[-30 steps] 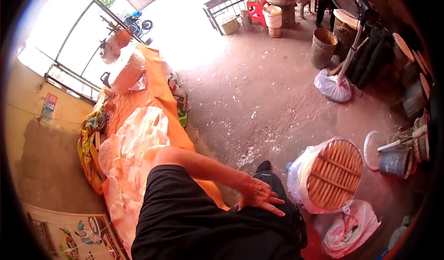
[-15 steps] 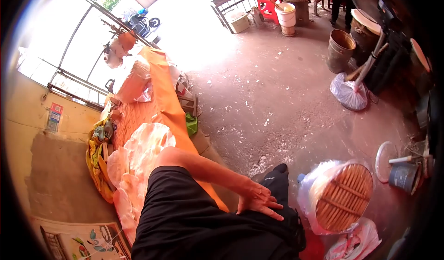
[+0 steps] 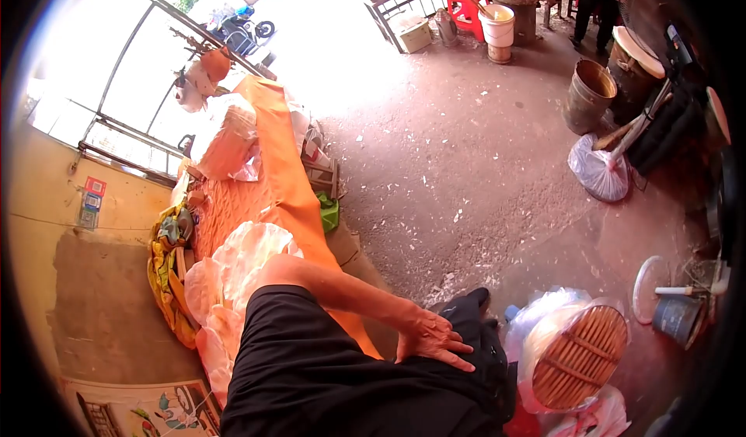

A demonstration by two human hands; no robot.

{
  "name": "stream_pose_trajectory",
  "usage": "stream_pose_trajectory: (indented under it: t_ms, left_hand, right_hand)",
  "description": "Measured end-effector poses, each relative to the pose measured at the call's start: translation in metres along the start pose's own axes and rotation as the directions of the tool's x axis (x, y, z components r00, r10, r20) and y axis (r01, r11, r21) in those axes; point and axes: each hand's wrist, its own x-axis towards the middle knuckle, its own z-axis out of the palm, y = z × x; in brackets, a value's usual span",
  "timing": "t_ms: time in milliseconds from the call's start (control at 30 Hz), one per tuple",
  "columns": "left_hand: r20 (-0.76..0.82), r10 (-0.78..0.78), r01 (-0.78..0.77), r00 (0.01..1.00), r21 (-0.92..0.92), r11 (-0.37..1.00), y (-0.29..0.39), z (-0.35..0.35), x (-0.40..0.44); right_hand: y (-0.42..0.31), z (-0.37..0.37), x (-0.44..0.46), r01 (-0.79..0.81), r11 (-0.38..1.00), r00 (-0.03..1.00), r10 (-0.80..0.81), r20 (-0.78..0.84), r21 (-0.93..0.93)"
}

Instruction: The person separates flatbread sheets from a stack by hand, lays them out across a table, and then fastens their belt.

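My left hand [image 3: 435, 337] lies flat on my black-clothed leg [image 3: 474, 320], its fingers a little spread and holding nothing. To the left of that arm stands a long table under an orange cloth [image 3: 284, 157]. Thin, pale round sheets [image 3: 252, 249] overlap on its near end, close beside my elbow. Farther along the cloth sits a clear plastic bag [image 3: 225, 138] with a pale stack inside. On the right, nearest my knee, a round slatted bamboo piece [image 3: 579, 359] rests on a plastic-wrapped bundle. My right hand does not show.
A yellow cloth bundle [image 3: 167, 270] lies along the wall side of the table. Across the floor [image 3: 435, 165] are scattered white scraps. At right stand a metal bucket [image 3: 588, 99], a tied plastic bag [image 3: 600, 171] and a blue-grey pail [image 3: 678, 320]. A person [image 3: 598, 6] stands at the back.
The view has shifted slightly, so the floor objects appear a bit lower and farther right. My left hand stays on my leg in the same pose.
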Motion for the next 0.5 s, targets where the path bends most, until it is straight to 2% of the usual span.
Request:
stream_pose_trajectory:
  t_ms: [367, 500]
  left_hand:
    - [0.001, -0.056, 0.056, 0.998, 0.008, 0.998, 0.006, -0.008, 0.006]
    - [-0.065, -0.075, 0.075, 0.995, 0.009, 0.997, 0.005, 0.003, 0.011]
  right_hand:
    - [0.004, -0.008, 0.021, 0.037, 0.999, 0.999, -0.036, -0.02, 0.035]
    - [0.007, -0.011, 0.028, 0.042, 0.998, 0.999, -0.04, -0.025, 0.052]
